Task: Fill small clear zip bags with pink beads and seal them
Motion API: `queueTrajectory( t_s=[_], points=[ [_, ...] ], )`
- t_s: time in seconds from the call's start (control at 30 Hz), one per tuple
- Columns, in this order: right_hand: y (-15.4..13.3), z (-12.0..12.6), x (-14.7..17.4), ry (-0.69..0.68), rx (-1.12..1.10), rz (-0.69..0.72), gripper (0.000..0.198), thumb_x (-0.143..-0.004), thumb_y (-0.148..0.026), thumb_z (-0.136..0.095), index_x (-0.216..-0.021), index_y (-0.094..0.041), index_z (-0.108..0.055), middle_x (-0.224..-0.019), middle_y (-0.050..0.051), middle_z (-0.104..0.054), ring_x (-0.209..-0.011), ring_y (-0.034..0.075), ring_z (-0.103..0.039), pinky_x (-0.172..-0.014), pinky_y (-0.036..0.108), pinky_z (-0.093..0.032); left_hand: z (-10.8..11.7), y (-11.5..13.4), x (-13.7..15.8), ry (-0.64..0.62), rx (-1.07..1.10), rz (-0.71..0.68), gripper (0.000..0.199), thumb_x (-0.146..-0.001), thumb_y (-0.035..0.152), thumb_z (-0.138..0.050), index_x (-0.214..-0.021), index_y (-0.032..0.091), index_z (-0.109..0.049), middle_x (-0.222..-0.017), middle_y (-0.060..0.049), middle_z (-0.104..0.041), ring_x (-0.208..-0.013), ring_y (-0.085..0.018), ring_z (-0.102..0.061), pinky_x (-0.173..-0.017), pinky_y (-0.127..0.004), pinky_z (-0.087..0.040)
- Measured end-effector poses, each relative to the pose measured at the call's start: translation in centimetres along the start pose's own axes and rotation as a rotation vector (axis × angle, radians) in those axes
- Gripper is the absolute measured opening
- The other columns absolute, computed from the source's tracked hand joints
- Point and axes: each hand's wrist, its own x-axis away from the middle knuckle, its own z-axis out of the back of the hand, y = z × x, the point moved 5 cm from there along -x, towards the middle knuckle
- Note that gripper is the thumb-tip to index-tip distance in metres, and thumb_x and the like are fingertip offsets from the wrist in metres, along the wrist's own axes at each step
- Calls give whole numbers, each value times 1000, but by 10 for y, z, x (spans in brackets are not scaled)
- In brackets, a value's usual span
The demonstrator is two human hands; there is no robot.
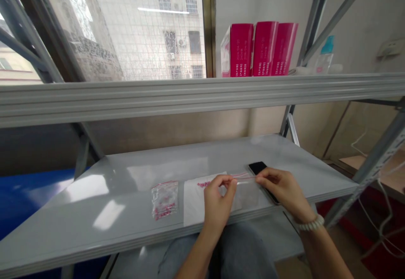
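Observation:
A clear zip-lock bag [246, 194] with a red seal line hangs between my two hands over the near part of the shelf. My left hand [219, 199] pinches the bag's top edge at one end. At the other end, my right hand [281, 188], with a pale bracelet at the wrist, also has thumb and finger closed on that edge. Beneath my left hand lies a white sheet of paper [193, 203], and small pink beads [203, 184] rest on it, partly hidden by the fingers. A second zip-lock bag [165, 199], holding pink bead-like pieces, lies flat to the left.
A dark phone [257, 167] lies partly under my right hand on the grey shelf [136, 203]. Overhead runs an upper shelf [158, 100], carrying magenta boxes [265, 49] and a blue-capped bottle [325, 55]. White cables [379, 211] hang at the far right.

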Motion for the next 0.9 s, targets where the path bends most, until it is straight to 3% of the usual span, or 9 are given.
queueTrajectory(
  t_s=[0.13,0.23,0.37,0.47,0.57,0.63,0.8,0.9],
  points=[
    [13,2,-40,-6,163,25,20,-73,-34,-67,-61,-19,-68,-71,7,-72,-75,24,-67,-69,31,-51,-24,-20,-41,-146,-121,71,11,-90,19,-63,-82,14,-68,-79,-2,-71,-77,-15,-67,-76,-30,-55],
    [26,-6,-59,-5,253,16,14,-69,-25,-69,-57,-18,-68,-69,7,-72,-71,23,-66,-70,31,-50,-34,-34,-61,-245,-257,118,16,-94,29,-64,-95,13,-67,-92,-3,-70,-80,-16,-67,-76,-35,-57],
    [41,-16,-68,3,350,-8,6,-66,-14,-69,-62,-18,-72,-74,8,-75,-75,24,-68,-74,31,-52,-35,-40,-67,-272,-420,141,22,-95,33,-62,-108,15,-65,-109,-7,-68,-95,-20,-67,-85,-41,-56],
    [46,-17,-67,38,400,-13,11,-69,-10,-66,-70,-16,-75,-80,10,-76,-82,25,-69,-82,34,-52,-25,-38,-65,-243,-485,128,23,-94,33,-64,-107,14,-66,-106,-7,-69,-96,-21,-67,-88,-43,-55],
    [35,-24,-63,86,417,19,19,-78,-9,-58,-82,-12,-76,-92,17,-74,-91,29,-67,-90,42,-48,2,-35,-60,-165,-506,118,21,-90,29,-66,-107,17,-69,-92,-3,-72,-86,-19,-69,-83,-36,-54],
    [17,-41,-57,76,398,74,23,-83,-9,-54,-89,-10,-76,-97,18,-73,-95,29,-65,-93,43,-46,29,-35,-54,-70,-524,127,21,-89,27,-64,-108,20,-70,-86,0,-74,-79,-17,-69,-78,-30,-52],
    [-53,-130,-21,-110,284,265,28,-83,-2,-53,-93,-17,-75,-97,8,-73,-99,22,-61,-92,31,-46,108,-47,-17,238,-657,212,29,-91,30,-52,-111,15,-69,-89,-6,-72,-80,-22,-67,-76,-33,-50],
    [-89,-186,6,-308,255,409,35,-83,-1,-51,-106,-16,-72,-106,9,-72,-106,25,-56,-94,36,-44,138,-57,11,338,-787,271,33,-89,31,-53,-112,13,-69,-105,-14,-69,-97,-32,-64,-82,-42,-49]
  ],
)
